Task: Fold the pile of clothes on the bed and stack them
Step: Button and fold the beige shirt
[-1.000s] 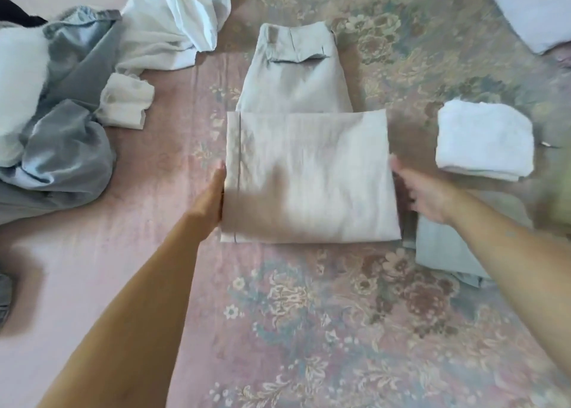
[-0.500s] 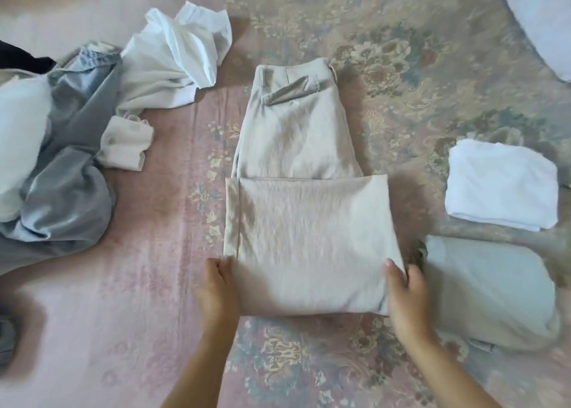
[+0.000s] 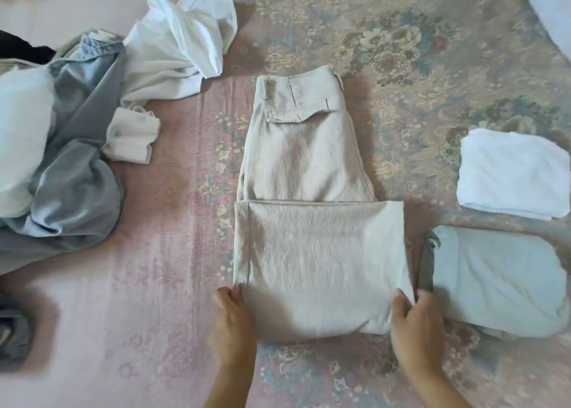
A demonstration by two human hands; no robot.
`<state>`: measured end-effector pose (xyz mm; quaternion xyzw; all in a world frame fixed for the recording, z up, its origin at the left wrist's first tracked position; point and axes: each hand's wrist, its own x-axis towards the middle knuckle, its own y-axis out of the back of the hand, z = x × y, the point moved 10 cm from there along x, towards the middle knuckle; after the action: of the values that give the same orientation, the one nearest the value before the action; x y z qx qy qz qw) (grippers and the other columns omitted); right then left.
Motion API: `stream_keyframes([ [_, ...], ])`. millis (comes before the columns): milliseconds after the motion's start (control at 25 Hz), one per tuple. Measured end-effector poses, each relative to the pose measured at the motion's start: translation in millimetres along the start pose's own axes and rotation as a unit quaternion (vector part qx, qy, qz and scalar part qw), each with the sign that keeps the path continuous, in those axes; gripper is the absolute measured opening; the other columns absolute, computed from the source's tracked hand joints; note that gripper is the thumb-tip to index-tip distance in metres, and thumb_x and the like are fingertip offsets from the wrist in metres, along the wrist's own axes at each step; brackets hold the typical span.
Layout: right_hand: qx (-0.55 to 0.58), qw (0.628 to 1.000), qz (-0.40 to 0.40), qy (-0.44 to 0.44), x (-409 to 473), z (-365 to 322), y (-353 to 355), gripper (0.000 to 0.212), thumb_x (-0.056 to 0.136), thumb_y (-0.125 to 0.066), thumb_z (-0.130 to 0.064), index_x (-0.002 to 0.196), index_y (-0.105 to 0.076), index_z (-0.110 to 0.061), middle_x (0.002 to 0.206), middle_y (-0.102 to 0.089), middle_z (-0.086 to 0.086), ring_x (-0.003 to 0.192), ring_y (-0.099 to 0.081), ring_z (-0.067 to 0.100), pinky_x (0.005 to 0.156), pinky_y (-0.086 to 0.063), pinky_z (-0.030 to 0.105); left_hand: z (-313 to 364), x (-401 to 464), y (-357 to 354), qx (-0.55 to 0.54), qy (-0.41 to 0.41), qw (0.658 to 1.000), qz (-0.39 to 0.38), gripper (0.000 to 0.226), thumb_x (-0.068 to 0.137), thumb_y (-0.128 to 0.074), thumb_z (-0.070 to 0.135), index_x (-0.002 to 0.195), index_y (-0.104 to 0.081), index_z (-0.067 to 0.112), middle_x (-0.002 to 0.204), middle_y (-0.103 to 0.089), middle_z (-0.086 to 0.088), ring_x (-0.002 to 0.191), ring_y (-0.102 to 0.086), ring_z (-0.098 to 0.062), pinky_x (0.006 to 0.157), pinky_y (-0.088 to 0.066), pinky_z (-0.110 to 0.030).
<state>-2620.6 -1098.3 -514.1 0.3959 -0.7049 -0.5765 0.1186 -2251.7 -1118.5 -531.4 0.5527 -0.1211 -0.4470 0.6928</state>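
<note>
Beige trousers [image 3: 312,222] lie in the middle of the bed, waistband and pocket flap at the far end, the legs folded up over the near half. My left hand [image 3: 233,327] grips the near left corner of the fold. My right hand [image 3: 415,327] grips the near right corner, thumb on top of the cloth. To the right lie a folded white garment [image 3: 513,174] and, nearer, a folded pale blue garment [image 3: 494,281], side by side and touching neither hand.
An unfolded heap sits at the left: a crumpled white shirt [image 3: 179,49], grey-blue cloth [image 3: 77,172] and a pale bundle [image 3: 21,141]. Another grey piece [image 3: 14,335] lies at the near left edge. A white pillow corner [image 3: 550,8] shows top right. The floral bedspread [image 3: 401,52] covers everything.
Both hands slid from the sides of the folded trousers down to the near corners and took hold there. The view shifted so the trousers sit lower in frame.
</note>
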Motion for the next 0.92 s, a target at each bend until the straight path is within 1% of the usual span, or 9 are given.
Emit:
stream_keyframes([
  [80, -0.089, 0.977, 0.073, 0.18, -4.3, -49.4, 10.2, 0.045, 0.094, -0.041, -0.028, 0.122, -0.054, 0.005, 0.116, -0.053, 0.029, 0.106, -0.051, 0.044, 0.089, -0.042, 0.054, 50.1, -10.7, 13.4, 0.071, -0.21, 0.971, 0.091, 0.02, 0.097, -0.047, 0.02, 0.112, -0.04, 0.008, 0.106, -0.061, -0.029, 0.093, -0.061, -0.042, 0.083, -0.047, -0.053],
  [120, -0.133, 0.936, 0.067, 0.319, -14.9, -79.8, -2.5, 0.05, 0.094, -0.039, -0.03, 0.133, -0.048, 0.0, 0.129, -0.047, 0.026, 0.117, -0.046, 0.043, 0.098, -0.036, 0.055, 77.2, -24.9, 0.4, 0.114, -0.345, 0.927, 0.089, 0.035, 0.097, -0.04, 0.029, 0.127, -0.039, 0.01, 0.125, -0.053, -0.028, 0.114, -0.052, -0.042, 0.102, -0.033, -0.058],
  [200, -0.201, 0.851, 0.004, 0.486, -30.1, -113.0, -39.5, 0.054, 0.095, -0.034, -0.037, 0.144, -0.037, -0.014, 0.148, -0.035, 0.019, 0.135, -0.034, 0.038, 0.108, -0.026, 0.054, 104.6, -41.4, -39.4, 0.202, -0.501, 0.841, 0.017, 0.055, 0.096, -0.028, 0.047, 0.146, -0.027, 0.022, 0.15, -0.031, -0.015, 0.138, -0.024, -0.036, 0.109, -0.008, -0.067],
  [280, -0.269, 0.834, -0.063, 0.478, -9.5, -114.2, -62.5, 0.058, 0.096, -0.018, -0.048, 0.145, -0.035, -0.021, 0.152, -0.029, 0.016, 0.138, -0.031, 0.037, 0.109, -0.021, 0.05, 104.5, -31.3, -67.1, 0.272, -0.527, 0.804, -0.047, 0.061, 0.093, -0.025, 0.057, 0.148, -0.023, 0.03, 0.156, -0.022, -0.007, 0.143, -0.015, -0.031, 0.103, -0.01, -0.073],
  [400, -0.303, 0.841, -0.087, 0.441, 8.1, -105.5, -59.6, 0.067, 0.096, -0.01, -0.052, 0.142, -0.041, -0.015, 0.147, -0.034, 0.022, 0.136, -0.032, 0.04, 0.108, -0.023, 0.048, 85.3, -22.1, -67.9, 0.264, -0.533, 0.799, -0.081, 0.069, 0.091, -0.031, 0.063, 0.15, -0.024, 0.026, 0.156, -0.021, -0.012, 0.143, -0.02, -0.033, 0.105, -0.016, -0.069],
  [600, -0.336, 0.677, -0.139, 0.64, -55.2, -60.4, -72.5, 0.085, 0.086, -0.031, -0.065, 0.147, -0.022, -0.006, 0.15, -0.024, 0.026, 0.14, -0.022, 0.042, 0.109, -0.02, 0.057, 42.3, -45.6, -54.8, 0.281, -0.622, 0.724, -0.103, 0.096, 0.074, -0.052, 0.075, 0.146, -0.033, 0.013, 0.149, -0.031, -0.023, 0.138, -0.031, -0.036, 0.104, -0.026, -0.061],
  [720, -0.388, 0.702, -0.115, 0.586, -33.1, -57.8, -59.8, 0.066, 0.087, -0.032, -0.034, 0.142, -0.019, 0.0, 0.141, -0.037, 0.032, 0.134, -0.033, 0.045, 0.108, -0.025, 0.055, 47.6, -43.6, -50.9, 0.349, -0.622, 0.693, -0.107, 0.064, 0.083, -0.053, 0.042, 0.136, -0.048, 0.005, 0.14, -0.044, -0.025, 0.131, -0.041, -0.038, 0.101, -0.035, -0.058],
  [800, -0.358, 0.708, -0.092, 0.602, -40.9, -66.5, -53.1, 0.061, 0.078, -0.025, -0.014, 0.136, -0.034, 0.002, 0.13, -0.05, 0.033, 0.123, -0.047, 0.045, 0.109, -0.026, 0.054, 55.8, -56.1, -39.1, 0.346, -0.648, 0.673, -0.084, 0.047, 0.082, -0.046, 0.015, 0.125, -0.059, 0.001, 0.131, -0.054, -0.023, 0.124, -0.05, -0.037, 0.096, -0.047, -0.049],
  [920, -0.35, 0.677, -0.122, 0.636, -59.5, -76.0, -36.5, 0.05, 0.069, -0.051, -0.024, 0.114, -0.069, -0.011, 0.113, -0.066, 0.022, 0.105, -0.064, 0.033, 0.109, -0.019, 0.039, 54.4, -77.4, -19.8, 0.298, -0.647, 0.677, -0.186, 0.052, 0.066, -0.074, 0.037, 0.11, -0.072, 0.009, 0.117, -0.067, -0.011, 0.109, -0.064, -0.024, 0.086, -0.055, -0.034],
])
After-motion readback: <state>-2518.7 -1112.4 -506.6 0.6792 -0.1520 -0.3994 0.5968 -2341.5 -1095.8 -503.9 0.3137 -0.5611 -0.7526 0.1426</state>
